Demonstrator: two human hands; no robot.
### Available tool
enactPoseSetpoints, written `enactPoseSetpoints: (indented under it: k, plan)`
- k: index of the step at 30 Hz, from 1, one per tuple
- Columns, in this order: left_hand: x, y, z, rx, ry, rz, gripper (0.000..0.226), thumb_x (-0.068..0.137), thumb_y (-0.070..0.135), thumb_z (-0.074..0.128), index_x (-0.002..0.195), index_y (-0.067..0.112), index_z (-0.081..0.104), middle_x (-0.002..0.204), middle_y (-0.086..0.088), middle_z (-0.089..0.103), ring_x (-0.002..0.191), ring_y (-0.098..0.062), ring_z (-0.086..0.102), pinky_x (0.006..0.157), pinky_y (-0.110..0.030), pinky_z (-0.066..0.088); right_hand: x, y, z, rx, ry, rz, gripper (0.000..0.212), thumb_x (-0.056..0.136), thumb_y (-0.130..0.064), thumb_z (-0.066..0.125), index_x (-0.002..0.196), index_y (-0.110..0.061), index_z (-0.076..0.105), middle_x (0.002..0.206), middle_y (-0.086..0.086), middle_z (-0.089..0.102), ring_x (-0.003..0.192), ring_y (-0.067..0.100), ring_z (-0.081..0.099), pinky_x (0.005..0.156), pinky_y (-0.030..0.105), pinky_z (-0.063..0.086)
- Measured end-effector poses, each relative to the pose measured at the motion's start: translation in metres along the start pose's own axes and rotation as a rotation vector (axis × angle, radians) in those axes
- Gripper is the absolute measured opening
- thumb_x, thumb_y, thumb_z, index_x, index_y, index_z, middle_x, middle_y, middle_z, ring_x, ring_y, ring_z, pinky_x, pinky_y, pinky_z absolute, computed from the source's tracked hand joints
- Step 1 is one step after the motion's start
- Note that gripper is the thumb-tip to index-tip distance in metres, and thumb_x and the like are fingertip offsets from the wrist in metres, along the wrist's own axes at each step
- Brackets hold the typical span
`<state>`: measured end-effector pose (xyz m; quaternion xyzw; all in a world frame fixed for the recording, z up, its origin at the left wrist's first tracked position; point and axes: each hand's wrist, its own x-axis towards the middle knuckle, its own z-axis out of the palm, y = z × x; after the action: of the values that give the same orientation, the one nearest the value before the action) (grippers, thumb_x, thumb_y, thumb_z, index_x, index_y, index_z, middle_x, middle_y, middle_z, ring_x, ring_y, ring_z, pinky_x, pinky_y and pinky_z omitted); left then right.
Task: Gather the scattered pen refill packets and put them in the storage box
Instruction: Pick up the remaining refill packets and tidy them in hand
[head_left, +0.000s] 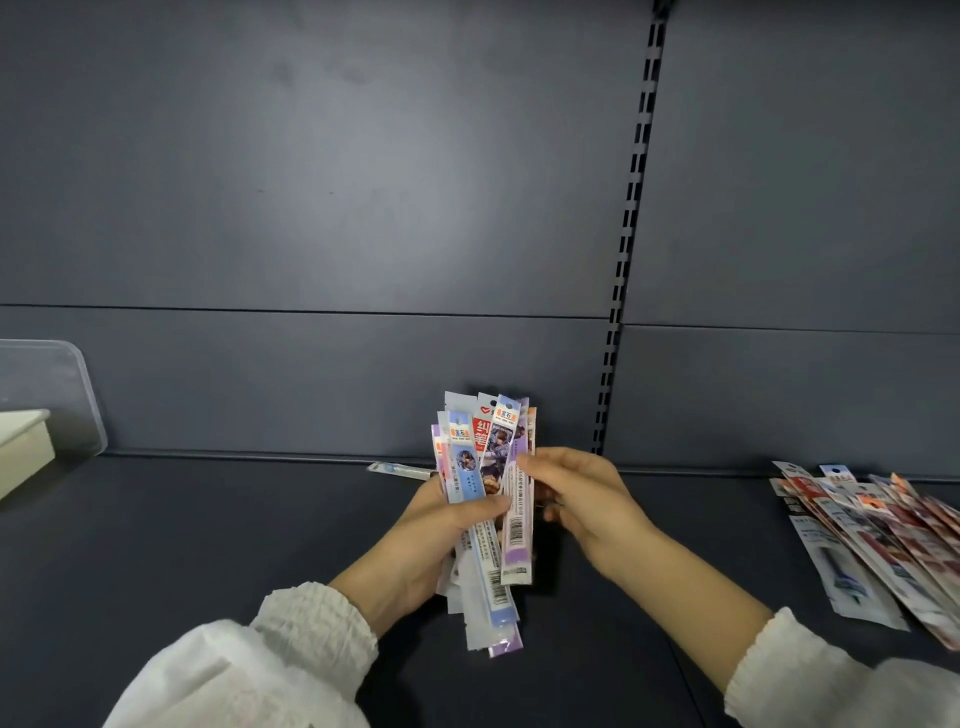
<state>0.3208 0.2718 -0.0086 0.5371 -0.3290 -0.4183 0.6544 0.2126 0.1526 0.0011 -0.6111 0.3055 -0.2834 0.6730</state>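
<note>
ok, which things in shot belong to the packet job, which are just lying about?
Job: fanned bundle of colourful plastic refill packets, gripped by left hand and right hand; loose pile of red-and-white packets at right; single pale packet lying flat behind them; clear plastic storage box, far left.
Lying about: black slotted metal upright; white block by the box.

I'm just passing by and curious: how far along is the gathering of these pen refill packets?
Partway. Done: a bundle of packets is collected. In hand: the left hand and right hand grip it. Left: the pile of packets at right, one loose packet behind the hands, and carrying everything to the clear storage box at far left.
</note>
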Motion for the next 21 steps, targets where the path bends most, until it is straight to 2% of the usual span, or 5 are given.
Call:
enactPoseSetpoints:
  k: [4, 6, 8, 13, 21]
  plan:
    - [0.0, 0.001, -0.001, -0.057, -0.009, -0.01, 0.028, 0.087, 0.012, 0.065, 0.114, 0.01, 0.065, 0.106, -0.012, 0.074, 0.093, -0.025, 0.072, 0.075, -0.035, 0.057, 0.0, -0.003, -0.004, 0.118, -0.003, 0.02, 0.006, 0.085, -0.013, 0.07, 0.09, -0.012, 0.073, 0.077, 0.004, 0.076, 0.066, 0.012, 0.06, 0.057, 0.022, 0.045]
    - [0.001, 0.002, -0.003, -0.15, 0.019, -0.057, 0.023, 0.088, 0.013, 0.062, 0.11, 0.006, 0.066, 0.101, -0.013, 0.075, 0.084, -0.022, 0.073, 0.067, -0.033, 0.058, 0.0, -0.005, -0.005, 0.185, -0.001, 0.02, 0.007, 0.084, -0.012, 0.07, 0.09, -0.013, 0.073, 0.075, 0.002, 0.074, 0.061, 0.009, 0.057, 0.05, 0.019, 0.042]
    - [0.0, 0.002, -0.004, -0.19, 0.03, -0.115, 0.02, 0.089, 0.019, 0.062, 0.104, 0.008, 0.067, 0.092, -0.011, 0.076, 0.075, -0.02, 0.073, 0.06, -0.031, 0.058, -0.001, -0.005, -0.004, 0.192, -0.03, -0.001, 0.008, 0.083, -0.014, 0.07, 0.091, -0.013, 0.073, 0.079, 0.002, 0.075, 0.065, 0.009, 0.061, 0.054, 0.021, 0.043]
    - [-0.001, 0.003, 0.004, -0.265, -0.098, -0.13, 0.042, 0.088, 0.036, 0.056, 0.118, 0.007, 0.064, 0.106, -0.019, 0.072, 0.092, -0.028, 0.072, 0.071, -0.034, 0.06, -0.012, -0.001, 0.009, 0.056, -0.1, -0.105, 0.017, 0.08, -0.015, 0.074, 0.096, -0.009, 0.074, 0.083, 0.005, 0.075, 0.07, 0.013, 0.066, 0.065, 0.026, 0.051]
    - [0.001, 0.002, 0.006, -0.135, -0.032, -0.185, 0.036, 0.082, 0.041, 0.062, 0.104, 0.012, 0.064, 0.068, -0.006, 0.067, 0.056, -0.013, 0.066, 0.052, -0.025, 0.054, -0.015, 0.002, 0.018, -0.012, -0.035, -0.161, 0.01, 0.083, -0.01, 0.072, 0.092, -0.008, 0.071, 0.081, 0.005, 0.071, 0.063, 0.005, 0.067, 0.051, 0.013, 0.047]
